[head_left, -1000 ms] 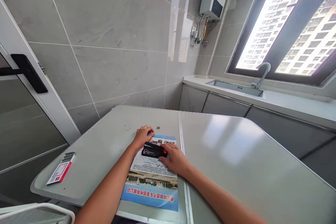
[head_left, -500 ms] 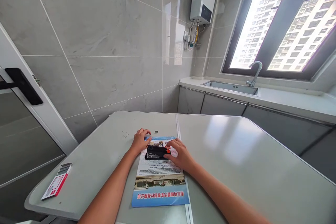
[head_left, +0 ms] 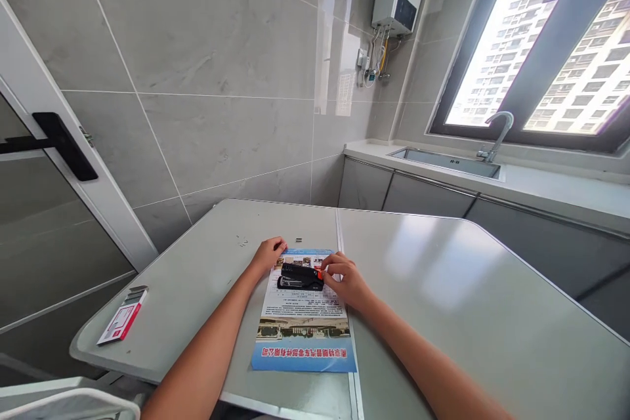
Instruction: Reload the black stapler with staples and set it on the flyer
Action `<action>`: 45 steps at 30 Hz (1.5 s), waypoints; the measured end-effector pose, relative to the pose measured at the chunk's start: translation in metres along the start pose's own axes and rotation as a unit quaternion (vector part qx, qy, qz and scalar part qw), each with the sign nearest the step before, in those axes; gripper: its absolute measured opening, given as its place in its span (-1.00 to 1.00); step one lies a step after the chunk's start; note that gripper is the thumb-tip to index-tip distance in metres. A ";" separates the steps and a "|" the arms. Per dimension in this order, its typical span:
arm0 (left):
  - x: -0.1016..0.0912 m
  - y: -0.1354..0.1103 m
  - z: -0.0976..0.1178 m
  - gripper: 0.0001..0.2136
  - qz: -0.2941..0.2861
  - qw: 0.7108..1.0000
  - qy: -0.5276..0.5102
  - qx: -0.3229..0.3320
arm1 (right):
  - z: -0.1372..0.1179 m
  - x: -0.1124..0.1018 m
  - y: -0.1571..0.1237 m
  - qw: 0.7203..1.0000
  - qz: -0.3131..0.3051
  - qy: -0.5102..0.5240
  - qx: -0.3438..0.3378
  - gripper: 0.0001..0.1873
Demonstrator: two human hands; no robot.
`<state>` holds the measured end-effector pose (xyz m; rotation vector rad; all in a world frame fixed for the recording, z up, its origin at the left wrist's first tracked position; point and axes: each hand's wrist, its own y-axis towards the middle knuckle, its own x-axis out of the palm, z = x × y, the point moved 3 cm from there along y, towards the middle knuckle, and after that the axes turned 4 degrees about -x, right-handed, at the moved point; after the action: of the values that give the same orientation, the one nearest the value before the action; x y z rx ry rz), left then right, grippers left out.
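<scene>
A black stapler [head_left: 301, 277] lies across the upper part of a printed leaflet [head_left: 305, 328], a little below the centre of the frame, its two arms parted towards the left end and a silvery strip showing between them. The right hand [head_left: 347, 279] reaches in from the lower right, its thumb and fingers closed on the stapler's orange-marked right end. The left hand [head_left: 269, 254] rests at the leaflet's upper left corner with fingers bent; whether they pinch the paper or only press beside it, I cannot tell. The leaflet, blue along its top and bottom edges, lies on a pale bench [head_left: 443, 328] and reaches the metal seam running down the bench top. Just above the leaflet are small dark strips [head_left: 298, 240], with tiny scattered bits [head_left: 241, 240] to their left. A red-and-white packet [head_left: 123, 317] lies well apart, on the bench in the lower left of the frame.
</scene>
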<state>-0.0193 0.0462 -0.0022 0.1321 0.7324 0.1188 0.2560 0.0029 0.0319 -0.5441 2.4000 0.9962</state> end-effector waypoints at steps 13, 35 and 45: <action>0.000 0.003 -0.004 -0.68 -0.004 1.000 0.007 0.002 | -0.004 0.015 0.002 0.999 -0.024 0.022 0.016 -0.74; -0.004 0.002 0.004 -0.75 0.022 0.998 -0.049 0.027 | -0.007 0.022 -0.006 0.991 -0.112 -0.067 0.035 -0.43; 0.007 -0.002 0.007 -0.77 0.226 0.938 -0.261 -0.038 | -0.010 0.031 -0.005 0.994 -0.086 -0.058 0.029 -0.68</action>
<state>-0.0089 0.0446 -0.0020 0.2454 0.1548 0.5299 0.2308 -0.0134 0.0182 -0.6411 2.2310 0.8576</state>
